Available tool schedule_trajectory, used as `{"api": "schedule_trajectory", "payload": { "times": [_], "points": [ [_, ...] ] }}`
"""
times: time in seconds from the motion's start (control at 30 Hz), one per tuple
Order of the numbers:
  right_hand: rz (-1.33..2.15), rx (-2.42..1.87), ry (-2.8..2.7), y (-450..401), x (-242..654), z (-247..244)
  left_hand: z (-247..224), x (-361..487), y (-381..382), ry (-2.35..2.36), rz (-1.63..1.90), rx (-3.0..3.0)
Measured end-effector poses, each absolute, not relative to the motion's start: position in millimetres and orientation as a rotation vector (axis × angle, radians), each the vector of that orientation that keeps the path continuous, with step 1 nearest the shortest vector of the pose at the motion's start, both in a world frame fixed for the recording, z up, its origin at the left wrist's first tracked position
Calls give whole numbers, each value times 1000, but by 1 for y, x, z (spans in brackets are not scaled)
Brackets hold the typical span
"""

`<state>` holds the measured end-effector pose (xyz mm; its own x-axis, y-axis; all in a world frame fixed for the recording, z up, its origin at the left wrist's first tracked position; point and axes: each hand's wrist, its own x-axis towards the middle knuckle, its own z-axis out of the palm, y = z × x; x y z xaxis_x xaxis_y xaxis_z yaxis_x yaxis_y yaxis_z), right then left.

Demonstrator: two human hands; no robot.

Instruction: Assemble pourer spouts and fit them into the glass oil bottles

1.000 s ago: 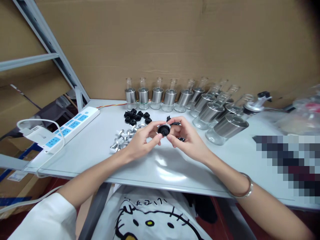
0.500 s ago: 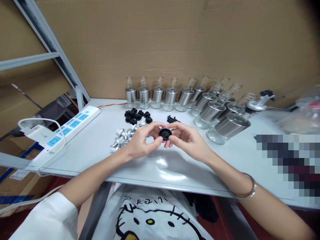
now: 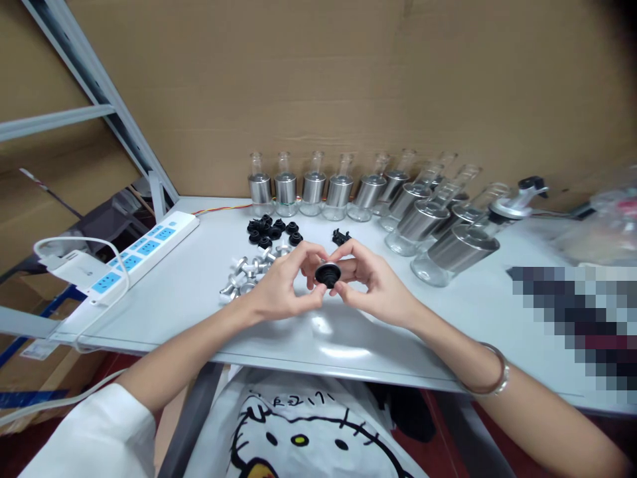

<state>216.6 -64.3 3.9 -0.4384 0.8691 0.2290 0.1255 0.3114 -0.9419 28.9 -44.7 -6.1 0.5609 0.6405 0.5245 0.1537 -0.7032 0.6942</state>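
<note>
Between both hands, above the table's front half, is a round black stopper piece (image 3: pixel 328 274) with a silvery rim at its top. My left hand (image 3: pixel 293 282) pinches it from the left, thumb at its lower edge and fingertips at the top. From the right, my right hand (image 3: pixel 371 282) grips the same piece with thumb and fingers. Several silver metal parts (image 3: pixel 247 271) lie just left of my left hand. Behind them is a cluster of black rubber parts (image 3: pixel 269 231). Small black pieces (image 3: pixel 341 236) lie behind my right hand.
Glass bottles with metal sleeves (image 3: pixel 340 190) line the table's back and right side; one at the right has a pourer top (image 3: pixel 517 202). A white power strip (image 3: pixel 149 255) with a cable lies at the left. Cardboard (image 3: pixel 318 79) stands behind, and clear plastic (image 3: pixel 597 226) sits far right.
The black piece has tilted in my fingers, so its stepped underside and metal rim show more. Both thumbs have moved lower and my fingers arch higher.
</note>
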Motion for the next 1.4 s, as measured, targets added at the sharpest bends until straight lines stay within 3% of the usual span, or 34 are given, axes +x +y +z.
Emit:
{"api": "schedule_trajectory", "payload": {
  "times": [0.27,0.9,1.4],
  "points": [
    [1020,-927,-1984,-67,212,1,-13,30,-48,728,982,2168],
    [612,-865,-2038,-59,224,-4,-17,27,-39,596,1242,2389],
    [316,-808,-2161,-54,228,-7,-10,24,-36,567,1216,2436]
  ]
}}
